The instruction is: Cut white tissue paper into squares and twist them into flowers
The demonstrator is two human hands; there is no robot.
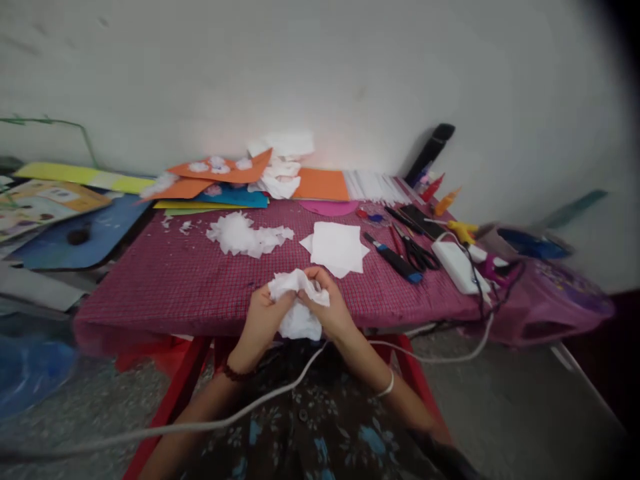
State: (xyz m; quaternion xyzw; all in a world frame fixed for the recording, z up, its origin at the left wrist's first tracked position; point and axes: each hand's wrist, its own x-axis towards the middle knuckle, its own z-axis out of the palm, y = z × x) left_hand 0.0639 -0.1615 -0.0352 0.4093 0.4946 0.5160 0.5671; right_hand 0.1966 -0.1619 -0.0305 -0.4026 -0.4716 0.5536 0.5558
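Pinching the crumpled white paper (300, 323) between curled fingers, your left hand (265, 310) and right hand (333, 310) meet over the near edge of the checked cloth (175, 287). Beyond them lie, left to right, a ruffled white paper cluster (237, 235) and a stack of flat white sheets (337, 247). Right of the stack are a blue-ended cutter (395, 260) and black-handled scissors (417, 253); a white block (457, 267) with dark cords sits near the right edge. Open cloth extends from your left hand toward the left edge. Markings on the purple plastic item (545, 293), far right, are too blurred to read.
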